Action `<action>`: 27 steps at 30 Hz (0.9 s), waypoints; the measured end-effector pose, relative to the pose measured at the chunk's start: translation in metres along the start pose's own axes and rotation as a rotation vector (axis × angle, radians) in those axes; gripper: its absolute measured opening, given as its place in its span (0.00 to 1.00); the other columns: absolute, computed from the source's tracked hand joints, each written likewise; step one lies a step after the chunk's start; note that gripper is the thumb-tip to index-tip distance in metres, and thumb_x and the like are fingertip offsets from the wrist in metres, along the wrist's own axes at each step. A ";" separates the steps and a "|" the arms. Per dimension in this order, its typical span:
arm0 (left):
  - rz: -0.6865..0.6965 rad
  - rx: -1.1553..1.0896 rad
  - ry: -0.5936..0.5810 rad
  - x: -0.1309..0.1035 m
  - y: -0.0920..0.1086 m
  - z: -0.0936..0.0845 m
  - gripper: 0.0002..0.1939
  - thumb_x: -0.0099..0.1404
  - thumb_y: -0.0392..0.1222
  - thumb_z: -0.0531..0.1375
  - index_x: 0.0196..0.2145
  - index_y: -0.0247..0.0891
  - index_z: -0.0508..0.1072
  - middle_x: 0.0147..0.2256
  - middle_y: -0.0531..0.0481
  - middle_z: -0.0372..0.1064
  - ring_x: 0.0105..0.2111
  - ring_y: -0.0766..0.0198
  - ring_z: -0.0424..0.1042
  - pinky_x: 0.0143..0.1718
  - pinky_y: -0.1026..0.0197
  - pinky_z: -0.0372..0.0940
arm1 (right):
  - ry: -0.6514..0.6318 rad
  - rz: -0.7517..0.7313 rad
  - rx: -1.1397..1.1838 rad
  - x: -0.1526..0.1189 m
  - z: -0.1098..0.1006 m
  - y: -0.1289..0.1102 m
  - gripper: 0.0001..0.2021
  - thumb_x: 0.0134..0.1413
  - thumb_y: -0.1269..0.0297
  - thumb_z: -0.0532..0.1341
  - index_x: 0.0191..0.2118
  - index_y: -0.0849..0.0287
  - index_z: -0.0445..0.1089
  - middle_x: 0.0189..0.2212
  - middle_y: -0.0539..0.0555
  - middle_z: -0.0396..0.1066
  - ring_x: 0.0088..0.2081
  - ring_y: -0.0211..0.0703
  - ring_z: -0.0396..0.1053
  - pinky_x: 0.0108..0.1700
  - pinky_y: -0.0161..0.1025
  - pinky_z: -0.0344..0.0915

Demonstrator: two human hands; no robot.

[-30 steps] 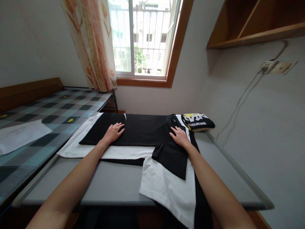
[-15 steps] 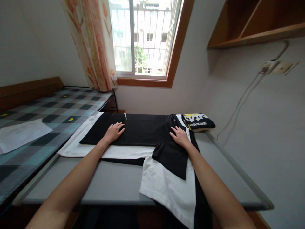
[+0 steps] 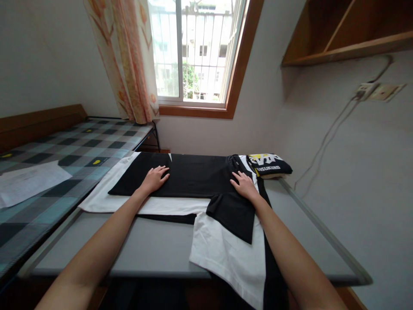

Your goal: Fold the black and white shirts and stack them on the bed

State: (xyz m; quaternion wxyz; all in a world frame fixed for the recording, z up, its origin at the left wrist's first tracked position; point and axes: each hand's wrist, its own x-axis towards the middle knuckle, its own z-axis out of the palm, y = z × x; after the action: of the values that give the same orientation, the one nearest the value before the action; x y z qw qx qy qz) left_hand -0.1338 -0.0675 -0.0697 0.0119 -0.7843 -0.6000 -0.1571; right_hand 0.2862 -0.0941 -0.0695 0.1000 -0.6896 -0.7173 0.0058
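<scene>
A black T-shirt (image 3: 193,174) lies folded lengthwise on top of a white T-shirt (image 3: 230,258), their short sleeves pointing toward me. More black cloth (image 3: 169,218) shows beneath the white one. My left hand (image 3: 155,178) rests flat on the black shirt's left half, fingers spread. On the right, near the collar, my right hand (image 3: 244,185) lies palm down with its fingers apart. Neither hand grips anything. Just beyond the collar sits a folded black garment (image 3: 271,165) with white and yellow print.
The grey table (image 3: 155,249) has a raised rim along its right side. To the left stands a bed with a checked mattress (image 3: 106,137) and a sheet of paper (image 3: 32,183) on it. A wooden shelf (image 3: 348,47) hangs at upper right, above a plugged-in cable (image 3: 332,122).
</scene>
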 end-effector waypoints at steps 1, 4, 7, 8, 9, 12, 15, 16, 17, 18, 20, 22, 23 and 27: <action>0.001 -0.001 0.001 0.000 0.000 0.000 0.24 0.71 0.51 0.49 0.59 0.41 0.68 0.62 0.43 0.62 0.63 0.51 0.58 0.64 0.44 0.51 | 0.002 0.000 0.000 0.000 0.001 0.000 0.27 0.65 0.53 0.50 0.65 0.60 0.60 0.66 0.64 0.55 0.66 0.57 0.51 0.64 0.52 0.51; -0.001 -0.004 0.004 0.000 0.000 0.000 0.24 0.70 0.52 0.49 0.59 0.43 0.68 0.61 0.44 0.62 0.63 0.52 0.58 0.64 0.44 0.51 | 0.007 0.002 -0.005 0.001 0.002 0.001 0.27 0.65 0.53 0.50 0.65 0.59 0.60 0.66 0.63 0.55 0.66 0.57 0.51 0.64 0.52 0.51; -0.009 -0.010 0.003 0.000 0.000 0.000 0.24 0.70 0.52 0.49 0.59 0.43 0.68 0.61 0.45 0.62 0.63 0.52 0.58 0.64 0.45 0.51 | 0.004 0.002 -0.007 0.001 0.002 0.001 0.27 0.65 0.53 0.50 0.65 0.59 0.60 0.66 0.63 0.55 0.66 0.56 0.51 0.64 0.51 0.50; -0.011 -0.011 0.001 0.000 0.000 0.000 0.24 0.70 0.52 0.49 0.59 0.43 0.68 0.61 0.45 0.62 0.63 0.52 0.58 0.64 0.45 0.51 | 0.001 0.003 -0.006 0.001 0.002 0.001 0.27 0.65 0.53 0.50 0.65 0.59 0.60 0.66 0.63 0.55 0.66 0.56 0.51 0.64 0.51 0.50; -0.014 -0.010 -0.002 0.000 0.000 0.000 0.24 0.70 0.52 0.49 0.59 0.44 0.68 0.61 0.45 0.62 0.64 0.52 0.57 0.64 0.45 0.50 | -0.001 0.005 -0.005 0.001 0.002 0.001 0.27 0.65 0.53 0.50 0.65 0.59 0.60 0.66 0.63 0.55 0.66 0.56 0.51 0.64 0.51 0.50; -0.015 -0.002 -0.008 0.000 0.001 0.000 0.24 0.71 0.52 0.49 0.59 0.43 0.68 0.61 0.45 0.62 0.64 0.52 0.57 0.64 0.44 0.50 | -0.011 0.011 -0.004 0.001 0.001 0.001 0.27 0.65 0.53 0.50 0.65 0.60 0.60 0.66 0.64 0.54 0.67 0.56 0.51 0.64 0.50 0.50; -0.008 0.002 -0.010 0.000 0.000 0.000 0.24 0.71 0.52 0.49 0.60 0.41 0.67 0.62 0.43 0.61 0.64 0.51 0.57 0.64 0.44 0.50 | -0.021 0.014 -0.008 0.001 0.000 0.000 0.28 0.66 0.53 0.50 0.66 0.61 0.59 0.66 0.64 0.53 0.67 0.56 0.50 0.64 0.50 0.49; -0.007 0.003 -0.010 0.000 0.000 0.000 0.25 0.71 0.51 0.49 0.60 0.41 0.67 0.62 0.43 0.61 0.64 0.51 0.57 0.64 0.44 0.50 | -0.024 0.013 -0.010 0.001 0.000 0.000 0.28 0.66 0.53 0.50 0.66 0.61 0.59 0.66 0.65 0.53 0.67 0.56 0.50 0.64 0.50 0.49; -0.007 0.003 -0.011 0.000 0.000 0.000 0.25 0.71 0.51 0.49 0.60 0.40 0.67 0.62 0.43 0.61 0.64 0.51 0.56 0.64 0.44 0.51 | -0.024 0.010 -0.012 0.001 -0.001 0.000 0.28 0.66 0.53 0.50 0.66 0.61 0.59 0.66 0.65 0.53 0.67 0.56 0.50 0.64 0.50 0.49; -0.008 0.004 -0.012 0.000 0.000 0.000 0.25 0.71 0.51 0.49 0.60 0.40 0.67 0.62 0.43 0.61 0.64 0.51 0.56 0.64 0.44 0.51 | -0.023 0.008 -0.013 0.001 -0.001 0.000 0.28 0.66 0.53 0.50 0.66 0.61 0.59 0.66 0.65 0.53 0.67 0.56 0.50 0.64 0.50 0.50; -0.012 0.007 -0.014 0.000 0.001 0.000 0.24 0.71 0.52 0.49 0.60 0.42 0.67 0.62 0.44 0.61 0.64 0.52 0.56 0.64 0.45 0.51 | -0.017 0.003 -0.016 0.001 -0.001 0.000 0.27 0.66 0.53 0.50 0.65 0.60 0.59 0.66 0.64 0.54 0.67 0.56 0.51 0.64 0.51 0.50; -0.013 0.007 -0.016 0.000 0.001 -0.001 0.24 0.71 0.52 0.49 0.60 0.42 0.67 0.62 0.44 0.61 0.64 0.52 0.56 0.64 0.45 0.51 | -0.013 0.004 -0.017 0.001 0.000 0.000 0.27 0.66 0.53 0.50 0.65 0.60 0.59 0.66 0.64 0.54 0.67 0.56 0.51 0.64 0.51 0.50; -0.011 0.006 -0.017 0.000 0.001 -0.001 0.24 0.71 0.52 0.49 0.60 0.42 0.67 0.62 0.44 0.61 0.64 0.52 0.56 0.64 0.44 0.51 | -0.013 0.005 -0.018 0.001 0.000 0.000 0.27 0.66 0.53 0.50 0.65 0.60 0.59 0.66 0.64 0.54 0.67 0.56 0.51 0.64 0.51 0.50; -0.008 0.003 -0.012 0.000 0.000 0.000 0.24 0.71 0.51 0.49 0.60 0.42 0.67 0.62 0.44 0.61 0.64 0.52 0.56 0.64 0.45 0.51 | -0.008 0.004 -0.016 0.001 0.002 0.001 0.27 0.65 0.53 0.50 0.65 0.59 0.59 0.66 0.63 0.54 0.67 0.56 0.51 0.64 0.51 0.51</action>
State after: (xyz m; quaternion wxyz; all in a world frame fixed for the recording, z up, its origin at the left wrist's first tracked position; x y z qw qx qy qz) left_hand -0.1335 -0.0674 -0.0696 0.0087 -0.7830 -0.6032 -0.1516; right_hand 0.2870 -0.0926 -0.0714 0.0918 -0.6917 -0.7163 0.0029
